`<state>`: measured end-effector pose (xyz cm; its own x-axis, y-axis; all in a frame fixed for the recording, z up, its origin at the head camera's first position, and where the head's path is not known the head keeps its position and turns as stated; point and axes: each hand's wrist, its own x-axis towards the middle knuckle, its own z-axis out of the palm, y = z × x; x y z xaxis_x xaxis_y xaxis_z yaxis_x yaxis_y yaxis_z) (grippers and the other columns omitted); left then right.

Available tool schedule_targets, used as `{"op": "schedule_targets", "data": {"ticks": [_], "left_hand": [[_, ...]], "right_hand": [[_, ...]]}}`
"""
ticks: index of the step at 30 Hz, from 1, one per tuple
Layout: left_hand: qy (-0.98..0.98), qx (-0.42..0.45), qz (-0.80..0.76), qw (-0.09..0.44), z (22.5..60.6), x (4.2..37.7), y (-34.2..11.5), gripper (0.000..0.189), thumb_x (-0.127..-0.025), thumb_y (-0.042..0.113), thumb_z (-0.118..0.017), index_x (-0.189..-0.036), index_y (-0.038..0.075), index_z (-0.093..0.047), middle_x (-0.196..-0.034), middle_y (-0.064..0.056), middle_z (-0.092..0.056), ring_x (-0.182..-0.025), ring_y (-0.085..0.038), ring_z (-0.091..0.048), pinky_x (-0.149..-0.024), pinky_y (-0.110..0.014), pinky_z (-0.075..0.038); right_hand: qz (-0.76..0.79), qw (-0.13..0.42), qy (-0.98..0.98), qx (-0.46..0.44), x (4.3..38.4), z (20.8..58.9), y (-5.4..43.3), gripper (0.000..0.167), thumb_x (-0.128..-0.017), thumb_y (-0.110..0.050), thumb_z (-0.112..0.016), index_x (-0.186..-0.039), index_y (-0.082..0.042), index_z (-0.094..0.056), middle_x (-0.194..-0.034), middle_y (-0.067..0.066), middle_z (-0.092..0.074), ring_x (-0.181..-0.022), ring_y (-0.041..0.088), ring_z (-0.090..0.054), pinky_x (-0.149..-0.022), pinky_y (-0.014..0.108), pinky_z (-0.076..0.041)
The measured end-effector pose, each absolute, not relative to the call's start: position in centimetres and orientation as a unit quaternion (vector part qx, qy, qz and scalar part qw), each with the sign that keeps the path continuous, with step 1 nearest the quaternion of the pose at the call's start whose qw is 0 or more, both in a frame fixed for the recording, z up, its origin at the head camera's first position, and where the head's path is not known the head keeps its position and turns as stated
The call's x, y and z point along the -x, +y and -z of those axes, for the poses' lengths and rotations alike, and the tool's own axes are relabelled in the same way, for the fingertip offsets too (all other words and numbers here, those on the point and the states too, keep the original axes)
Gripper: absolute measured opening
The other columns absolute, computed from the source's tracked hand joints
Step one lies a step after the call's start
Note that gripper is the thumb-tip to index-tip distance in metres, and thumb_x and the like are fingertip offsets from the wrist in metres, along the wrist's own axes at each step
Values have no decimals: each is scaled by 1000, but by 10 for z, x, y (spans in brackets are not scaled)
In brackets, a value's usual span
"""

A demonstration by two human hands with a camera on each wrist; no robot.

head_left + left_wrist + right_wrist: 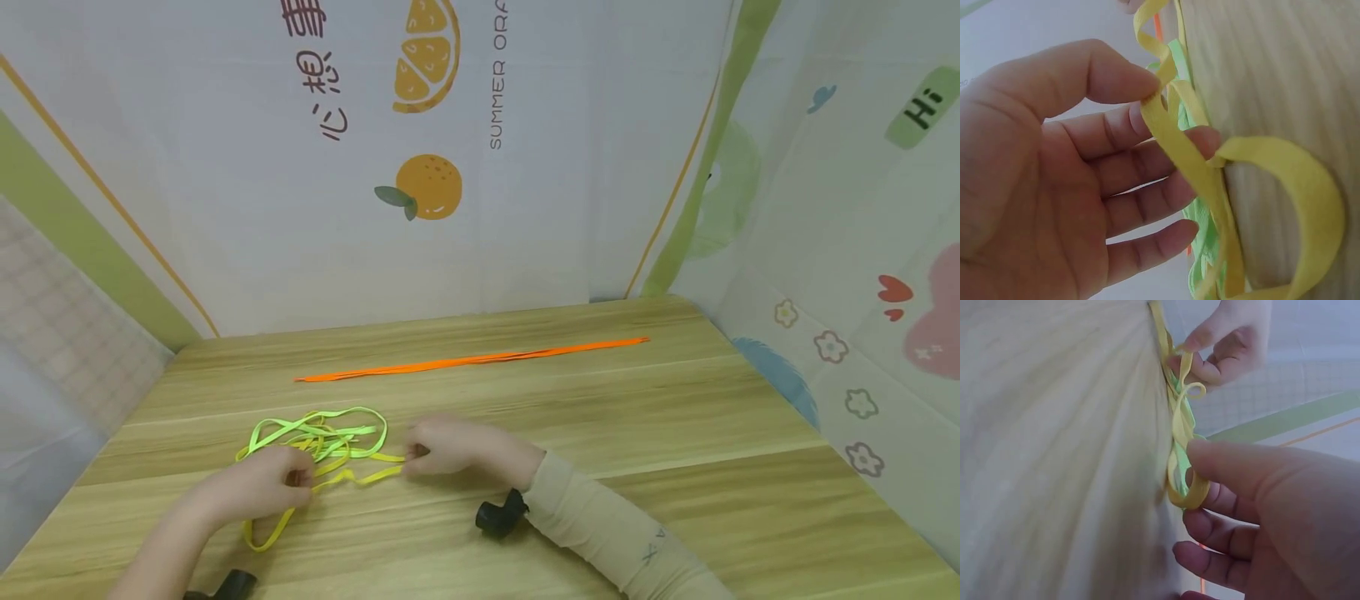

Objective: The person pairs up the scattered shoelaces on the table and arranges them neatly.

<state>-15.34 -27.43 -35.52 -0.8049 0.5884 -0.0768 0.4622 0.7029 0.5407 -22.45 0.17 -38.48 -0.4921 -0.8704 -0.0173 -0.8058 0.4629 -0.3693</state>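
Observation:
A flat yellow shoelace [378,477] runs between my two hands, twisted in the middle. My left hand [258,483] pinches it between thumb and index finger; in the left wrist view the lace [1175,147] hangs from that pinch, and its other fingers are loosely bent. To the right, my right hand [442,446] pinches the same lace, a loop of it [1192,495] curling below the thumb in the right wrist view. A bright green shoelace [367,408] lies in loose loops on the table just behind, tangled with yellow strands.
An orange shoelace [472,360], laid out nearly straight, stretches across the back of the wooden table [675,417]. A printed white cloth [525,233] hangs behind the table, and another [825,250] at the right. Black wrist mounts [501,515] sit by the forearms.

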Motion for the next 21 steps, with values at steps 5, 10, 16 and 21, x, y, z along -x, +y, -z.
{"op": "schedule_targets", "data": {"ticks": [5, 10, 16, 21], "left_hand": [[906, -297, -276, 126, 355, 154, -276, 20, -79, 2, -61, -69, 16, -51, -60, 15, -39, -57, 0, -37, -50, -23, -34], [904, -297, -285, 119, 354, 155, -278, 19, -80, 1, -61, -71, 15, -53, -60, 15, -39, -56, 0, -37, -50, -23, -34], [908, -301, -276, 93, 353, 156, -280, 17, -84, 1, -61, -75, 15, -56, -62, 15, -35, -57, 1, -33, -51, -23, -34], [913, -296, -269, 82, 351, 157, -284, 20, -91, 10, -63, -73, 16, -56, -63, 15, -31, -56, 1, -29, -50, -22, -30]], "right_hand": [[190, 135, 844, 483, 228, 381, 8, 22, -92, -23, -66, -74, -16, -57, -75, -9, -46, -69, 4, -41, -61, 17, -34], [209, 145, 848, 465, 233, 379, 18, 21, -91, -21, -67, -72, -17, -60, -75, -9, -48, -68, 5, -43, -62, 18, -37], [226, 149, 856, 440, 240, 376, 33, 21, -92, -22, -66, -72, -17, -62, -77, -8, -51, -67, 6, -46, -61, 20, -40], [246, 150, 859, 424, 244, 373, 46, 20, -92, -22, -66, -73, -16, -65, -76, -7, -52, -66, 7, -47, -61, 22, -41]]}}
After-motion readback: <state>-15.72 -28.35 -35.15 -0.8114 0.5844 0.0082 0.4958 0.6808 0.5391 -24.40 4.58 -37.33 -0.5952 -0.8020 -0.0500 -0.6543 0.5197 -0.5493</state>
